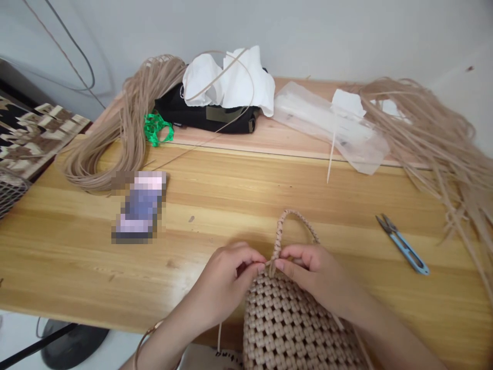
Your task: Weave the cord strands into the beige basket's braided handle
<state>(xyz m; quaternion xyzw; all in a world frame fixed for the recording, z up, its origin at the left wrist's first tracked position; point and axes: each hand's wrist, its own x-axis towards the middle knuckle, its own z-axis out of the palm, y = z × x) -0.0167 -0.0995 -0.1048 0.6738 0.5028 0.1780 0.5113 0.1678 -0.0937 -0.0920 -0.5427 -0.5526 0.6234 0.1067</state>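
Observation:
A tan woven bag with an open checked weave rests at the table's front edge. Its braided handle arches up from the top rim. My left hand pinches a thin tan cord at the handle's base, thumb and forefinger together. On the other side, my right hand has its thumb and forefinger closed on the foot of the handle, touching the top of the bag. Exactly what lies between the right fingertips is partly hidden.
Blue thread snips lie at right. A blurred-out phone is at left. Bundles of tan cord lie on both sides. Behind are a black pouch, white paper, a plastic bag and green ribbon.

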